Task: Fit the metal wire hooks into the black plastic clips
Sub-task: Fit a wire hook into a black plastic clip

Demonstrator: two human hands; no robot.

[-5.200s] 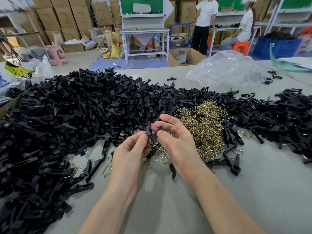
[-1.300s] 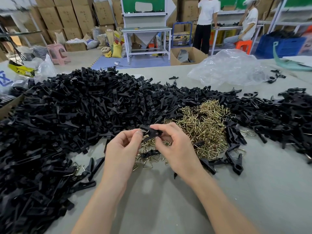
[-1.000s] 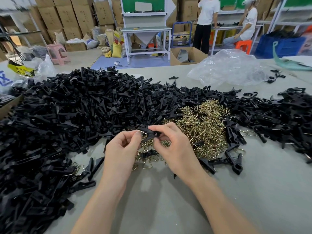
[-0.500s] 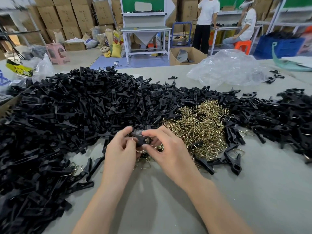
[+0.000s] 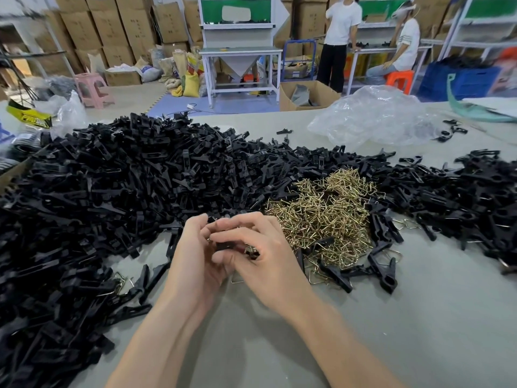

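Note:
My left hand [image 5: 195, 259] and my right hand [image 5: 268, 259] meet over the grey table's middle, fingers curled around one black plastic clip [image 5: 226, 244]. A bit of brass-coloured wire hook [image 5: 249, 250] shows between my right fingers, against the clip. Most of the clip is hidden by my fingers. Just right of my hands lies a heap of brass wire hooks [image 5: 324, 214]. A large pile of black clips [image 5: 98, 197] covers the left and back of the table, and more clips [image 5: 470, 197] spread to the right.
A crumpled clear plastic bag [image 5: 375, 119] lies at the back right of the grey table [image 5: 279, 345]. A few assembled clips [image 5: 383, 273] lie by the hook heap. Two people [image 5: 341, 37] are at benches beyond, with stacked cardboard boxes [image 5: 112, 29] behind.
My hands have drawn closer together and slightly toward me, closing tighter around the clip. The clip, earlier held out between fingertips, is now mostly covered by my fingers.

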